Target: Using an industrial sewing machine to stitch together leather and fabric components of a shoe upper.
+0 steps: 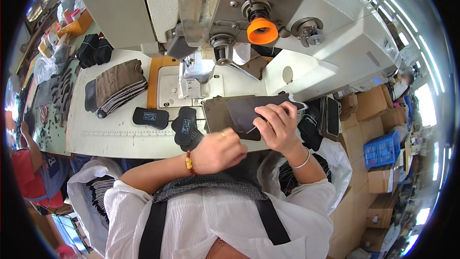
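Observation:
My right hand (278, 127) is over the sewing table, its fingers closed on the edge of a dark grey fabric piece (247, 110). That piece overlaps an olive-brown fabric piece (215, 115) lying in front of the machine. My left hand (218, 151) hovers at the table's front edge, curled into a loose fist; whether anything is in it is hidden. Near its wrist lie dark rounded flat pieces (185, 125) with pale print, partly overlapping. Another such piece (150, 117) rests farther left. The sewing machine's needle area (194, 84) stands just beyond the fabric.
Striped brown and grey folded fabric (122, 86) is stacked at the table's left, with black bundles (93, 50) behind. Dark bundles (314, 124) sit by my right hand. White sacks (79, 182) hang below the table. Blue crate (382, 148) and cartons stand right; a co-worker (36, 168) is left.

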The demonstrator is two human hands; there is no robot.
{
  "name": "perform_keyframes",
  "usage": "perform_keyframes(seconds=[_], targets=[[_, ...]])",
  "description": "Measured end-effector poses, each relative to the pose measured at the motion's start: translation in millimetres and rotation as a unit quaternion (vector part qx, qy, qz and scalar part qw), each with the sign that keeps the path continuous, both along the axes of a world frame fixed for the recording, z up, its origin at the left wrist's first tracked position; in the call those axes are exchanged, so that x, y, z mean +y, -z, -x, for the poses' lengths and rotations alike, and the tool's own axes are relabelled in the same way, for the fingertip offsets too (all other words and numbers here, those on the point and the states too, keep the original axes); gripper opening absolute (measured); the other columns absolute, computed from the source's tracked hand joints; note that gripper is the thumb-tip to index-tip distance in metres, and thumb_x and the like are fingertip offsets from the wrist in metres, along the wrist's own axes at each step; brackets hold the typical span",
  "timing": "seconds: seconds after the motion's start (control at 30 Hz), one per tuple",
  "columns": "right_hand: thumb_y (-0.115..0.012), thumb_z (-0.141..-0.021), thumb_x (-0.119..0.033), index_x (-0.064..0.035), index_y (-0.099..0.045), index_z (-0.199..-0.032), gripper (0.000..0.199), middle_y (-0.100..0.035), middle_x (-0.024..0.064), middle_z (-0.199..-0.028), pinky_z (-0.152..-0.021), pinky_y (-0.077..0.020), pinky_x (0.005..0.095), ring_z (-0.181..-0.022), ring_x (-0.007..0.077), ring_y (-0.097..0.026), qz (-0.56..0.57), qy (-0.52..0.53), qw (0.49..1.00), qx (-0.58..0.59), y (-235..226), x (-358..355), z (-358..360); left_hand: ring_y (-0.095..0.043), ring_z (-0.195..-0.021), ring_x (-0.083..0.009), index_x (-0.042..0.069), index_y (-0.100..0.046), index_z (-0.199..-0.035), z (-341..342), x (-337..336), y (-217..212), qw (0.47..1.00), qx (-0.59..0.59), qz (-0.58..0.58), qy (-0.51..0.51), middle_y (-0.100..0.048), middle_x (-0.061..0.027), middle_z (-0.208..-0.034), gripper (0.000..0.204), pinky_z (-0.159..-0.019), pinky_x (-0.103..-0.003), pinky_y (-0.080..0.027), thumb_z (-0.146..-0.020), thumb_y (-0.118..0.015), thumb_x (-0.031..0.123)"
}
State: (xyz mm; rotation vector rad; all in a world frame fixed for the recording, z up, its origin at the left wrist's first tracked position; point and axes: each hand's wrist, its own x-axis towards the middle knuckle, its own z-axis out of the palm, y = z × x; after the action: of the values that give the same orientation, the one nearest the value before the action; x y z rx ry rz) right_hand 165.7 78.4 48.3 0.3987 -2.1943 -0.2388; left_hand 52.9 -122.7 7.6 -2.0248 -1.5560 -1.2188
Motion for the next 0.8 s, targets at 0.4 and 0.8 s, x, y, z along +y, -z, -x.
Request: perform_keyframes(seconds=[0.4,0.8], targets=[[-0.068,-0.090,-0.008,-0.0150,-0.056,-0.094,0.014,-0.073,0.0062,-0.110,-0.097,-0.0500,0.0452,-0.100,0.0228,-0.072,-0.002,-0.091,0.996,-0.002,3,6,-8,-0.067,-0.083,-0.0174,0.005,-0.079,-0.104,44,-17,7,0.913,-0.381,0.080,-0.124,-0.071,-0.0056,-0.094,0.021,-0.067,-0.029,-0.053,-0.085,-0.079,-0.004],[-0.066,-0.091,-0.009,-0.0153,-0.056,-0.094,0.013,-0.073,0.0048,-0.109,-0.098,-0.0503,0.0446,-0.100,0.0208,-0.071,-0.007,-0.095,0.995,-0.007,2,0,-7,-0.063,-0.081,-0.0155,0.004,-0.076,-0.096,35,-12,7,0.899,-0.416,0.111,-0.080,-0.067,-0.0048,-0.092,0.014,-0.066,-0.026,-0.051,-0.085,-0.081,-0.003]])
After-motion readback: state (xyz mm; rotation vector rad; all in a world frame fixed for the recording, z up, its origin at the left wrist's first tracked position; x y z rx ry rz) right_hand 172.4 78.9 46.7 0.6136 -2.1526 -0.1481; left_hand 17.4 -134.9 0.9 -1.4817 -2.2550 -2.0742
